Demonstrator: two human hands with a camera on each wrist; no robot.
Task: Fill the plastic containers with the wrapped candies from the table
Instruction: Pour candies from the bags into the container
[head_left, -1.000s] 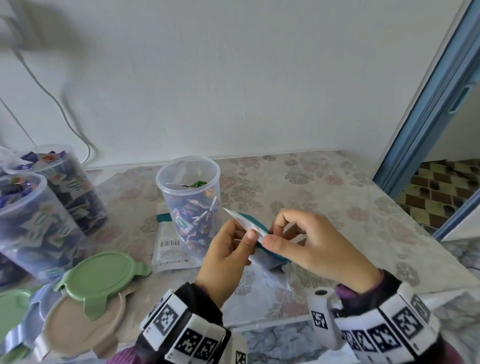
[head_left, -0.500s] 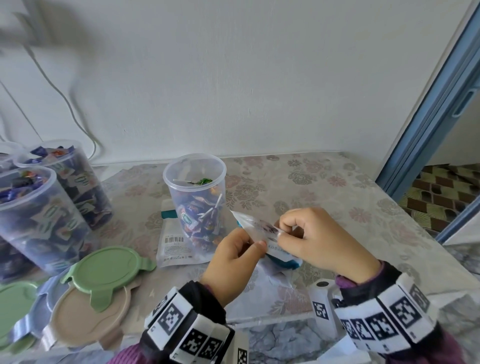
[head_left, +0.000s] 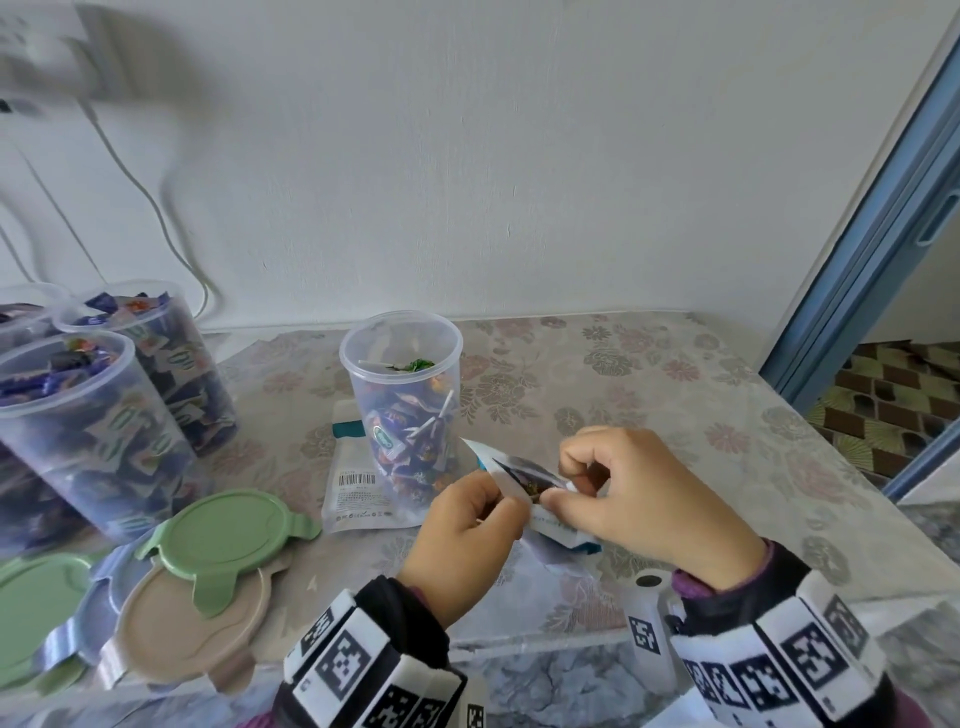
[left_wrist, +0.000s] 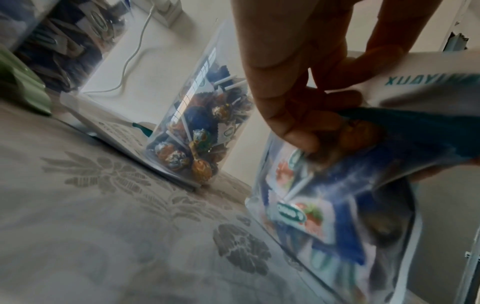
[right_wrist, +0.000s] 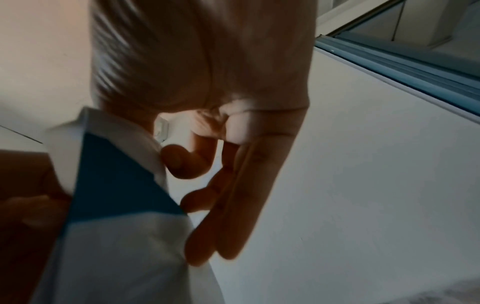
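Between the left hand (head_left: 467, 525) and right hand (head_left: 639, 499), the pinched candy bag (head_left: 524, 475) is now being pulled further open, ready for the container (head_left: 402, 389) just beyond

Looks like a room in a home. Table (head_left: 649, 395) covered by a floral-patterned cloth, pushed against a plain white wall (head_left: 519, 156). White cable (head_left: 135, 176) hanging down the wall above the table's left end. Right of the table, a blue door frame (head_left: 857, 249) opening onto patterned floor tiles (head_left: 883, 405).
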